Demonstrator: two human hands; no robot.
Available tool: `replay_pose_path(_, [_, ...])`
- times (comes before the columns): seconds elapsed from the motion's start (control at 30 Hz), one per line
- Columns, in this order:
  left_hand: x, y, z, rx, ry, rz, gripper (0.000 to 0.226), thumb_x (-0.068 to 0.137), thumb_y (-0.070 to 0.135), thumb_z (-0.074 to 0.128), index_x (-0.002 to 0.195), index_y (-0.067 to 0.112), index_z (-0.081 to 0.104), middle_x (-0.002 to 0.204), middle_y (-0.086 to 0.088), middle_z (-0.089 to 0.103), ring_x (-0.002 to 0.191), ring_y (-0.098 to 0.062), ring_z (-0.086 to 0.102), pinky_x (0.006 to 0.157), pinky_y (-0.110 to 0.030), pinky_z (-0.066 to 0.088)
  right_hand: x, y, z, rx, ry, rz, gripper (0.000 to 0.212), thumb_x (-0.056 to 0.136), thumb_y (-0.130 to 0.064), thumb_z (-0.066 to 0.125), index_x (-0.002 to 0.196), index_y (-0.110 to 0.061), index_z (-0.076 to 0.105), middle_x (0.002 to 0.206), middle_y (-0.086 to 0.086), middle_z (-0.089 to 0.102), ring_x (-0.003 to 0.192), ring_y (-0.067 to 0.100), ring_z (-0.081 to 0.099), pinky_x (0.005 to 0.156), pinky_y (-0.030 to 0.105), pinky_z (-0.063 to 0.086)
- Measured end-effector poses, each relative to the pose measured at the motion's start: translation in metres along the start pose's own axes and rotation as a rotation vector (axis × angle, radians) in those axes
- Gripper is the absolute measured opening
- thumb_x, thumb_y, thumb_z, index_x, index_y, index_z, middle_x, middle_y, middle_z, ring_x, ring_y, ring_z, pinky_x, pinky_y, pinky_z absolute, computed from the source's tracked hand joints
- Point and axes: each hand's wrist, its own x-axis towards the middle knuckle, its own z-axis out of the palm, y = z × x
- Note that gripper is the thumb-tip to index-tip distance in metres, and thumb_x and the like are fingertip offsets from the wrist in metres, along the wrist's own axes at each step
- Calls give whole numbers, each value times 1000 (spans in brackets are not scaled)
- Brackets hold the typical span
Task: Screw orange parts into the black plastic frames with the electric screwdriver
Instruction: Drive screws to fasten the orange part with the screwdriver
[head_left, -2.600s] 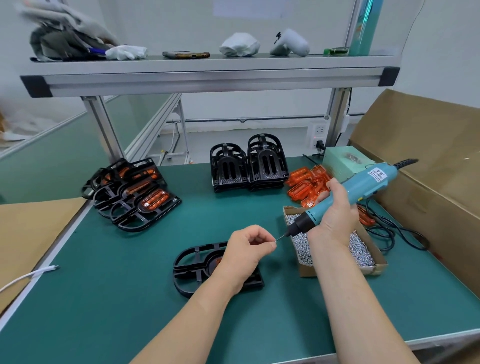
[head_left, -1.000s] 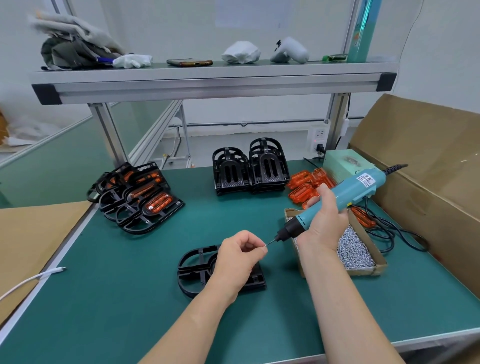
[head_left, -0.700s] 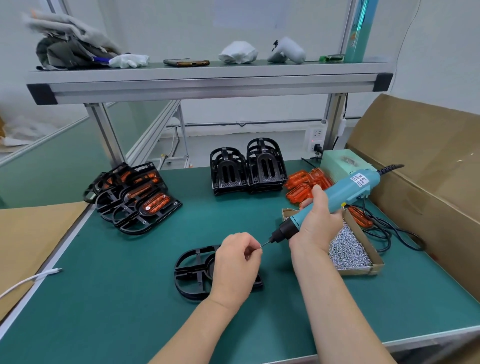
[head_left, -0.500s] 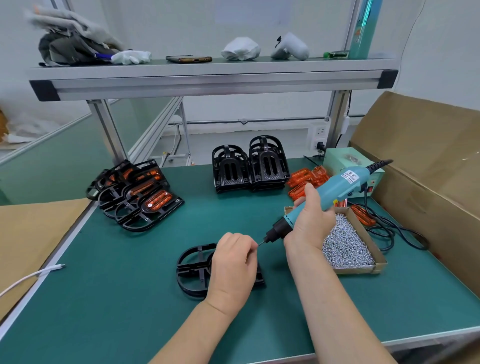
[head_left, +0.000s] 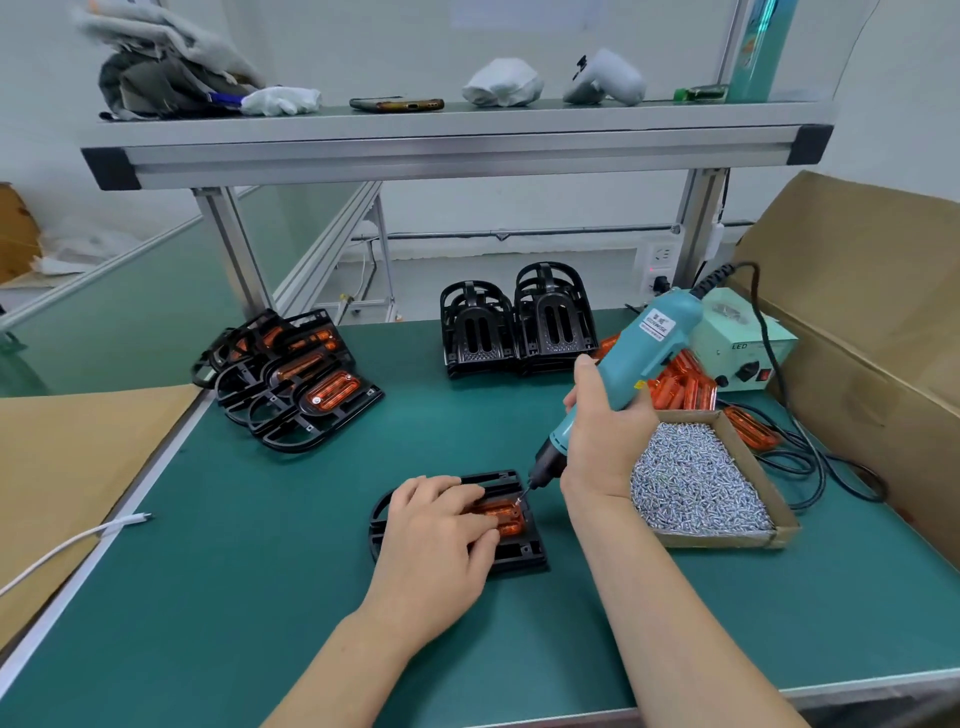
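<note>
A black plastic frame (head_left: 522, 551) lies flat on the green mat in front of me, with an orange part (head_left: 506, 517) seated in it. My left hand (head_left: 441, 540) lies flat over the frame and the orange part, pressing them down and covering most of them. My right hand (head_left: 602, 441) grips the teal electric screwdriver (head_left: 639, 358), tilted, its bit tip touching the orange part's far right corner. A screw sits at the bit tip.
A cardboard tray of silver screws (head_left: 691, 483) sits right of the frame. Loose orange parts (head_left: 680, 387) and a pale power box (head_left: 737, 343) lie behind it, with black cables. Stacked empty frames (head_left: 514, 327) stand at the back, finished frames (head_left: 296, 379) at the left. A cardboard wall (head_left: 872, 332) rises at right.
My left hand let go of the screw at the bit and dropped flat onto the frame. The screwdriver swung down and left until its bit met the orange part.
</note>
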Motion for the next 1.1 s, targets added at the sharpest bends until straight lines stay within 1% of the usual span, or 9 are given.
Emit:
replay_pose_path(0.13, [0, -1, 0, 19, -26, 0, 35, 92, 50, 45, 92, 38, 79, 115, 15, 67, 107, -17, 57, 104, -36, 28, -8, 2, 3, -74, -83, -64, 28, 73, -43, 74, 75, -22, 57, 61, 3, 58, 54, 13, 52, 54, 21, 46])
replay_pose_path(0.2, [1, -1, 0, 12, -32, -3, 33, 92, 50, 48, 94, 38, 79, 116, 14, 67, 108, -17, 56, 105, -38, 31, -11, 3, 4, -115, -116, -97, 31, 72, -48, 73, 74, -21, 57, 63, 8, 58, 54, 14, 52, 53, 25, 46])
replay_pose_path(0.27, [1, -1, 0, 3, -35, -8, 30, 91, 48, 51, 94, 37, 79, 116, 13, 68, 108, -18, 56, 105, -39, 31, -13, 4, 5, -162, -128, -118, 34, 72, -50, 72, 73, -20, 56, 64, 14, 60, 55, 17, 53, 54, 34, 48])
replay_pose_path(0.37, [2, -1, 1, 6, -39, -15, 30, 91, 48, 51, 94, 38, 78, 116, 14, 67, 109, -18, 55, 105, -38, 30, -16, 5, 6, -189, -134, -122, 34, 72, -51, 72, 73, -20, 56, 66, 15, 62, 56, 19, 54, 58, 40, 49])
replay_pose_path(0.5, [2, -2, 1, -1, -33, -14, 29, 90, 48, 52, 93, 39, 79, 116, 14, 67, 109, -17, 55, 104, -38, 31, -19, 5, 8, -194, -184, -140, 32, 73, -50, 71, 73, -21, 56, 65, 12, 62, 56, 18, 55, 54, 33, 48])
replay_pose_path(0.63, [3, -2, 1, -6, -52, -25, 30, 91, 50, 50, 95, 39, 78, 118, 14, 66, 112, -18, 53, 105, -38, 31, -23, 1, 14, -199, -308, -166, 24, 77, -42, 72, 72, -26, 56, 59, -11, 54, 54, 11, 47, 52, 27, 42])
replay_pose_path(0.73, [2, -3, 1, -23, -68, -38, 32, 91, 51, 49, 97, 39, 78, 121, 15, 65, 115, -18, 51, 104, -38, 32, -26, 1, 16, -226, -379, -172, 20, 78, -40, 73, 73, -26, 58, 59, -13, 54, 55, 10, 47, 52, 29, 42])
replay_pose_path(0.9, [3, -4, 2, -34, -91, -47, 32, 92, 51, 48, 100, 40, 77, 125, 16, 61, 119, -16, 46, 104, -38, 31, -28, 2, 19, -253, -449, -197, 17, 79, -40, 72, 75, -32, 58, 58, -15, 53, 54, 6, 45, 53, 23, 40])
replay_pose_path(1.1, [3, -4, 3, -36, -87, -54, 35, 91, 53, 46, 101, 40, 77, 126, 16, 61, 118, -16, 46, 104, -38, 32, -31, 5, 19, -286, -511, -211, 20, 78, -43, 71, 69, -45, 54, 57, -17, 50, 52, 5, 42, 51, 19, 39])
